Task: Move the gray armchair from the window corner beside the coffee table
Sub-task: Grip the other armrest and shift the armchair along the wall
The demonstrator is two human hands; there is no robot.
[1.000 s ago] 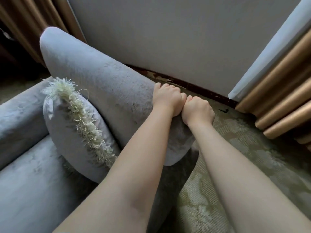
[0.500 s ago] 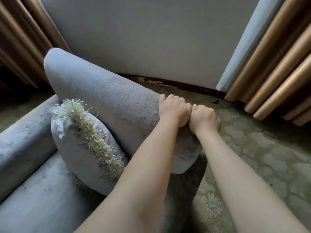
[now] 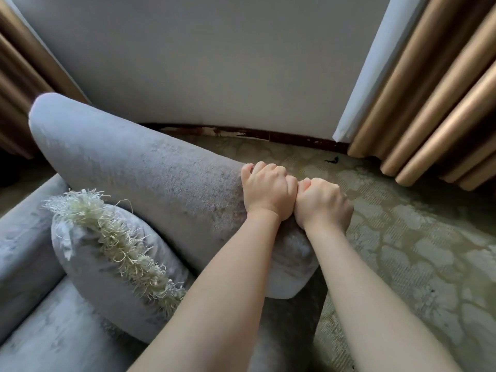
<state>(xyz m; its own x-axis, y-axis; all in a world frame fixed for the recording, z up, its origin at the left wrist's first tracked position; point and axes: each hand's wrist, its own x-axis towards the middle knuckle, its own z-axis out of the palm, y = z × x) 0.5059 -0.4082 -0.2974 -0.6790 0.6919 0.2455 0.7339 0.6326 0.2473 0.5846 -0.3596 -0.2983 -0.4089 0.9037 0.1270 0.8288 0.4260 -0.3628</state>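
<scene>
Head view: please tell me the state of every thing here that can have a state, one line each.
gray armchair: on the carpet near the wall, gripped at the end of one rounded top edge.
left hand: closed on the armchair edge.
right hand: closed on the same edge, touching the left hand.
fringed cushion: on the seat, leaning against the padded side.
curtains: hanging in folds down to the floor.

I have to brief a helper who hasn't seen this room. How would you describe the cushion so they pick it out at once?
Start at the gray armchair, whose backrest top both the left hand and the right hand grip. On its seat, leaning against the backrest, sits the cushion. It matches the chair's gray fabric, but only it carries a shaggy cream fringe along its top edge.
</scene>
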